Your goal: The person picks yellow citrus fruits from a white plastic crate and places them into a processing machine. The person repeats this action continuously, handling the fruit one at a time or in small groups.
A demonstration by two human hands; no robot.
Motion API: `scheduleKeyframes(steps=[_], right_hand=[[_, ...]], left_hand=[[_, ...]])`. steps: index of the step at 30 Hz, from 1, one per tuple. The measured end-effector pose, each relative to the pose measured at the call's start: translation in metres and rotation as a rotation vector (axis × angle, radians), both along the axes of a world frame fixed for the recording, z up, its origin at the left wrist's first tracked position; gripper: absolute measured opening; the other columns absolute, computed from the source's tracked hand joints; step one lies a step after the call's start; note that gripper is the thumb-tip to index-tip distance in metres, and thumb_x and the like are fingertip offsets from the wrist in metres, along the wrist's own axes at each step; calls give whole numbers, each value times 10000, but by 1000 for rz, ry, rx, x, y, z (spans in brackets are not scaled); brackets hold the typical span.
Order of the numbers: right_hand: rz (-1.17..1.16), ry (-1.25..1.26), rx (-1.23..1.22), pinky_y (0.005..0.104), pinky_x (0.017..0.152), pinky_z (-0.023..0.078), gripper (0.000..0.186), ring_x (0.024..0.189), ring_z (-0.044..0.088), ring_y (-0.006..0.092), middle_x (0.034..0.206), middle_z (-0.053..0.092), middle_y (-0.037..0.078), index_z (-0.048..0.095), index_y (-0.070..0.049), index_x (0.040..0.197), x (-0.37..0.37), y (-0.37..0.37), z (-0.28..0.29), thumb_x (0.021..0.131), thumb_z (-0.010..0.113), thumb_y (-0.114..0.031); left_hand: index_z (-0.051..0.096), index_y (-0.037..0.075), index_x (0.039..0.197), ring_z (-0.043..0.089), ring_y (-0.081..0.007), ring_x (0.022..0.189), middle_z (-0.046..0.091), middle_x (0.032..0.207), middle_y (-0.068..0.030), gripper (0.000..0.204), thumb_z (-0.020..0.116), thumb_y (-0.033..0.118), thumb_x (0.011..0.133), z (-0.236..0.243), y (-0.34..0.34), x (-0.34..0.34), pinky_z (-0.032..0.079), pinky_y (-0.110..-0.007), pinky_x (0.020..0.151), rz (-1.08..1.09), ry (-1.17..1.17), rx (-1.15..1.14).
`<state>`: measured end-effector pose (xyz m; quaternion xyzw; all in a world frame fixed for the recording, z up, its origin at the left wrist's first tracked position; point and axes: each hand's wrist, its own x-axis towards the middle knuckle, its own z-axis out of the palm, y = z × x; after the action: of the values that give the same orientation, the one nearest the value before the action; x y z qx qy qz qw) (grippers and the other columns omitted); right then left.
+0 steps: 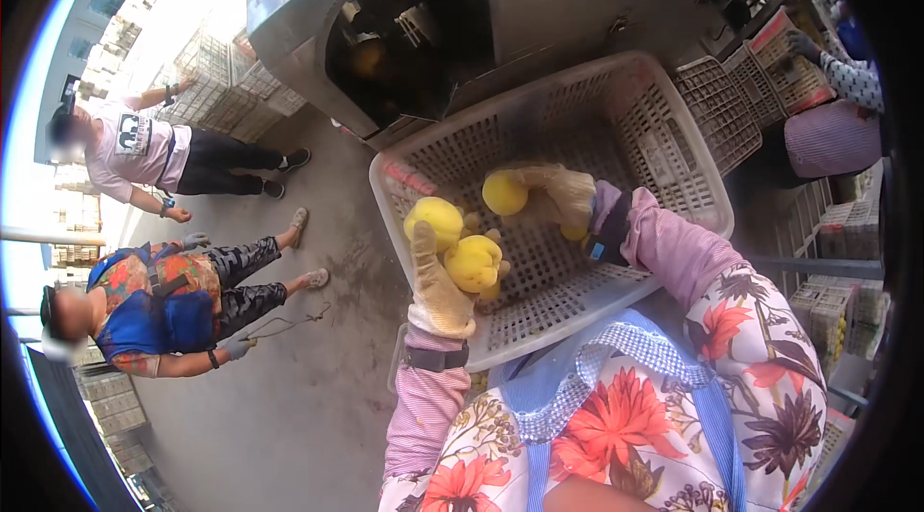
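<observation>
My left hand (438, 286), in a pale work glove, is closed round two round yellow fruits. The upper fruit (435, 224) is smooth; the lower fruit (473, 264) shows a dimple and a crease. The exact kind is hard to tell. My right hand (556, 190), gloved too, grips another yellow fruit (504, 193) at its fingertips. Both hands are over a large whitish plastic crate (693, 141) with slotted walls. Under my right wrist, part of a yellow fruit (575, 232) shows, and another (490, 292) peeks out below the left hand's fruits.
Beyond the crate stands a grey metal machine (568, 2) with a dark arched opening (409, 40). Two people stand on the concrete floor (318, 358) at left, one holding a metal hook (289, 320). Stacked crates (717, 108) and a co-worker's gloved hand (804, 45) are at right.
</observation>
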<state>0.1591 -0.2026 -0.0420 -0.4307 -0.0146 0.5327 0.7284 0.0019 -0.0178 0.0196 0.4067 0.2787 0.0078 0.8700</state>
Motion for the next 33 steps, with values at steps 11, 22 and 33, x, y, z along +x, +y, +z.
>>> scheduleKeyframes(steps=[11,22,33], right_hand=[[-114,-1021,-519,438,1043,515,837,1206,641,376,1305,635,262,433,-24,1513,-33,56,108,853,815,-367],[-427,-1724,-858,490,933,553,660,1055,685,431,1249,684,217,508,-74,1439,92,170,94,903,738,-382],[332,-1543,-562,463,1010,510,633,1154,652,421,1212,692,234,609,-60,1324,-33,93,153,837,785,-422]], left_hand=[[511,130,1422,680,-263,1081,645,1259,-91,819,656,740,896,6,3,12,595,-396,889,29,-297,41],[557,51,1367,671,-171,1045,669,1203,-63,742,956,52,742,-11,43,18,577,-322,925,201,-235,445],[500,84,1450,702,-229,1094,687,1242,-85,856,946,114,720,-3,48,37,581,-337,961,-83,-136,1269]])
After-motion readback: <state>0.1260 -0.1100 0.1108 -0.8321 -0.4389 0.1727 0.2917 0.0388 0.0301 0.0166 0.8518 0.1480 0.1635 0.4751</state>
